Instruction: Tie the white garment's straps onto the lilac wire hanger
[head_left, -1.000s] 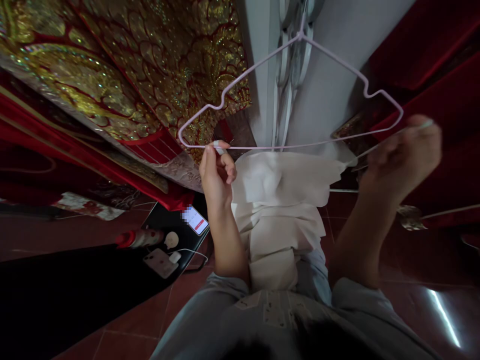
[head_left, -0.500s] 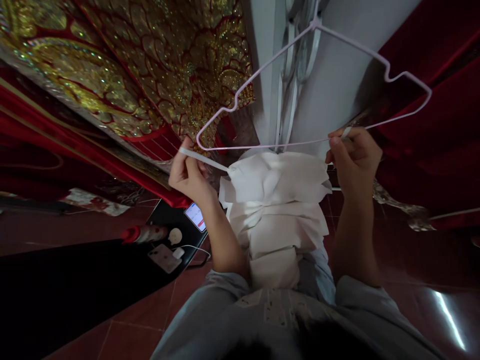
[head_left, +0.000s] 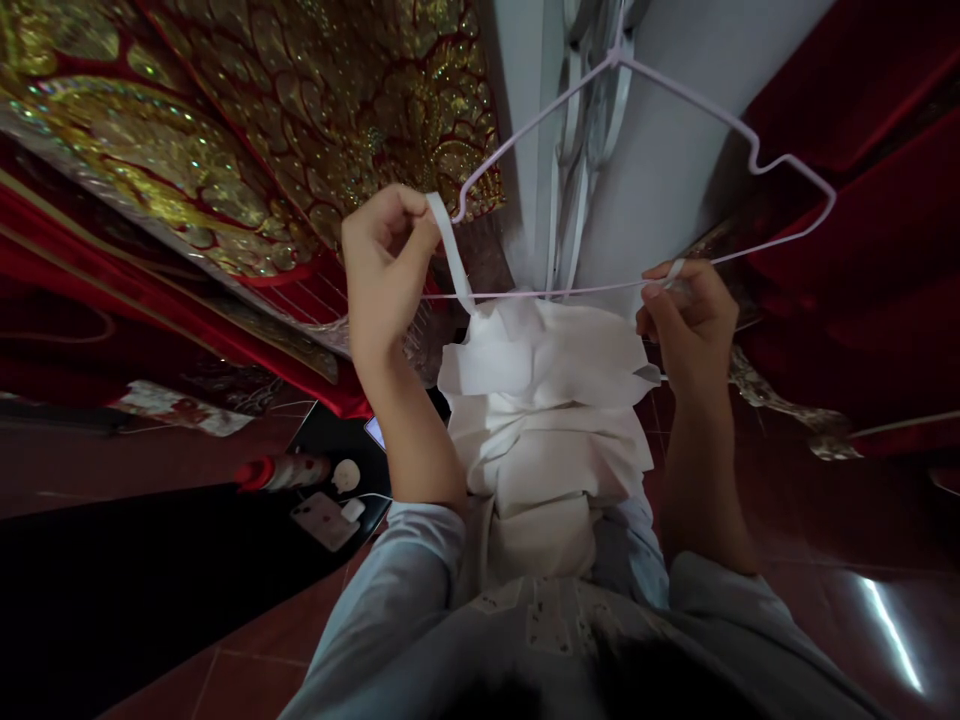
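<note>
A pale pink clothes hanger (head_left: 684, 88) hangs in front of me, its bottom bar level with my hands. Below the bar hangs a white ruffled garment (head_left: 555, 400) with thin straps. My left hand (head_left: 390, 250) pinches one white strap (head_left: 452, 250) and holds it up by the hanger's left shoulder, whose end it hides. The strap runs down past the bar to the garment's top left corner. At the right of the bar, my right hand (head_left: 694, 310) is closed with a short white strap (head_left: 675, 270) showing between its fingers, touching the bar.
Red and gold sequined costumes (head_left: 300, 150) hang on the left, dark red cloth (head_left: 900, 200) on the right. A black table (head_left: 150, 580) at lower left bears a red-capped bottle (head_left: 285, 470), a pink phone (head_left: 326, 520) and a white case (head_left: 352, 510). A metal gate (head_left: 574, 150) stands behind the hanger.
My left hand has risen from below the hanger's left corner to its left shoulder, drawing the strap up. The right hand stays at the bar; hanger and right hand shift slightly left in view.
</note>
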